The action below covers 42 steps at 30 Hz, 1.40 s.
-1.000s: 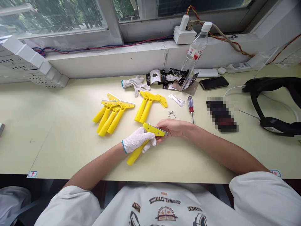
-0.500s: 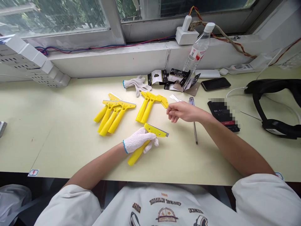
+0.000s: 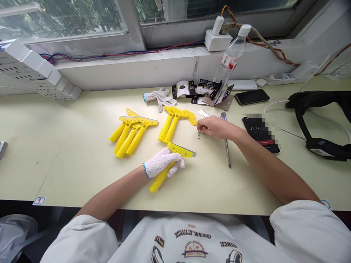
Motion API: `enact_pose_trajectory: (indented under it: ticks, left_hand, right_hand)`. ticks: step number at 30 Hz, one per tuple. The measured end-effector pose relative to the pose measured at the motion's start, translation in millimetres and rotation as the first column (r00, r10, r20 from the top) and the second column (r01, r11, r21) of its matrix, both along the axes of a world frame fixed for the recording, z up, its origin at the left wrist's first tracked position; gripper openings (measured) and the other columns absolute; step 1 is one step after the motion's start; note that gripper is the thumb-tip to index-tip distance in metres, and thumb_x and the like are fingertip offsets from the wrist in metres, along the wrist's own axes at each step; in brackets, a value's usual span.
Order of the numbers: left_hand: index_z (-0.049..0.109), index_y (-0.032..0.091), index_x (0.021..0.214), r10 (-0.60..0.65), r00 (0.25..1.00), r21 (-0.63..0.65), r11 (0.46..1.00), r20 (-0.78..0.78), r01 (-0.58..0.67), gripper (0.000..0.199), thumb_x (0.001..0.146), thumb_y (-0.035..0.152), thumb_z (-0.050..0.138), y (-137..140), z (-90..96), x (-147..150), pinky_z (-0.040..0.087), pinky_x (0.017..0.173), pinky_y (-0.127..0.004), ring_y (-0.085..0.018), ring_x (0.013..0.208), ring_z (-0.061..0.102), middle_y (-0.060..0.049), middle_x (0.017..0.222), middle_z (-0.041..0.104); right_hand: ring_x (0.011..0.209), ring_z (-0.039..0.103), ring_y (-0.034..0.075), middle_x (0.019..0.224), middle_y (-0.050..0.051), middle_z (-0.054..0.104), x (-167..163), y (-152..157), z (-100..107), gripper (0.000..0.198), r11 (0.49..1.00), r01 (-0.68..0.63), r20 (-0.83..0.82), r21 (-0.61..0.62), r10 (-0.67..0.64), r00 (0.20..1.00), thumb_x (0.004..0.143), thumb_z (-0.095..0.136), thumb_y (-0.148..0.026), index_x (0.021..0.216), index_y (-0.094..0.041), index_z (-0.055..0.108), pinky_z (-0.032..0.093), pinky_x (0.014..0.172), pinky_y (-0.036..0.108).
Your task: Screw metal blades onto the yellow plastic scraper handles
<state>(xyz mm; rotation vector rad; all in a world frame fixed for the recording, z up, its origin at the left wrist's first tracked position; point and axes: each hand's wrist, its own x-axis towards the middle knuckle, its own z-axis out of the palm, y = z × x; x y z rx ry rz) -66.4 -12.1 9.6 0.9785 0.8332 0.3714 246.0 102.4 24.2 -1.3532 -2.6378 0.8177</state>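
Note:
My left hand (image 3: 164,162), in a white knit glove with a blue cuff, is wrapped round the handle of a yellow scraper (image 3: 157,181). A metal blade sticks out at the right end of its head. My bare right hand (image 3: 210,126) is low over the table with its fingers pinched together; what they hold, if anything, is hidden. Small screws (image 3: 199,136) lie just below those fingertips. Beside the right wrist, partly under the forearm, lies a screwdriver (image 3: 227,153). White blade strips (image 3: 203,113) show behind the hand.
Several bladed yellow scrapers (image 3: 131,135) lie left of centre, and further yellow scraper parts (image 3: 172,124) are near the middle. Behind are a loose glove (image 3: 159,98), black cardboard packaging (image 3: 208,89) and a bottle (image 3: 230,58). Phones (image 3: 252,97) and a black headset strap (image 3: 301,120) occupy the right.
My right hand has shifted slightly and its fingers have drawn together into a pinch. Small screws now show beneath it. My left hand keeps the scraper in nearly the same place.

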Motion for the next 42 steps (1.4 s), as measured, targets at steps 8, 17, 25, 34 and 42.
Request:
enact_pose_trajectory:
  ticks: [8, 17, 25, 34, 42]
  left_hand:
    - [0.076, 0.011, 0.103, -0.007, 1.0, 0.012, 1.0, -0.006, 0.007, 0.032, 0.099, 0.039, 0.061, 0, 3.2, 1, 0.043, 0.048, -0.026, -0.011, 0.042, 0.052, -0.005, 0.07, 0.069]
    - [0.072, 0.014, 0.087, -0.019, 1.0, 0.046, 0.999, -0.019, 0.02, 0.034, 0.1, 0.044, 0.061, 0, 3.9, 3, 0.042, 0.05, -0.025, -0.013, 0.04, 0.048, -0.001, 0.048, 0.057]
    - [0.072, 0.015, 0.084, -0.004, 0.998, 0.093, 0.996, -0.058, 0.009, 0.036, 0.1, 0.043, 0.059, 0, 4.4, 5, 0.045, 0.053, -0.025, -0.013, 0.042, 0.05, -0.001, 0.047, 0.056]
    - [0.071, 0.014, 0.083, 0.012, 0.997, 0.061, 0.998, -0.076, -0.008, 0.031, 0.097, 0.042, 0.064, 0, 6.7, 6, 0.044, 0.051, -0.025, -0.013, 0.042, 0.049, 0.0, 0.049, 0.056]
    - [0.068, 0.017, 0.083, 0.058, 0.998, 0.024, 0.998, -0.033, -0.057, 0.025, 0.094, 0.039, 0.064, -1, 5.1, 6, 0.041, 0.047, -0.024, -0.012, 0.041, 0.044, 0.002, 0.047, 0.052]
  right_hand:
    - [0.088, 0.065, 0.022, 0.098, 0.005, 0.075, -9, -7, 10, 0.013, 0.999, -0.01, -0.076, 0.047, 0.013, 0.997, 0.097, 0.053, -0.018, 0.094, -0.023, 0.065, 0.043, 0.076, 0.033]
    - [0.082, 0.06, 0.019, 0.1, 0.008, 0.07, -66, -78, 39, 0.015, 0.921, -0.33, -0.063, 0.205, 0.349, 0.935, 0.104, 0.051, -0.012, 0.101, -0.019, 0.064, 0.036, 0.069, 0.032]
    - [0.076, 0.057, 0.018, 0.091, 0.005, 0.066, -77, -92, 34, 0.022, 0.838, -0.419, 0.205, 0.35, 0.368, 0.907, 0.103, 0.049, 0.0, 0.102, -0.018, 0.06, 0.034, 0.068, 0.034]
    - [0.08, 0.058, 0.019, 0.096, 0.006, 0.066, -76, -95, 38, 0.024, 0.86, -0.42, 0.184, 0.29, 0.381, 0.906, 0.102, 0.047, 0.002, 0.104, -0.018, 0.059, 0.035, 0.067, 0.033]
    - [0.082, 0.056, 0.019, 0.099, 0.006, 0.067, -70, -87, 30, 0.018, 0.874, -0.378, 0.071, 0.306, 0.375, 0.924, 0.105, 0.048, -0.005, 0.105, -0.019, 0.061, 0.031, 0.068, 0.033]
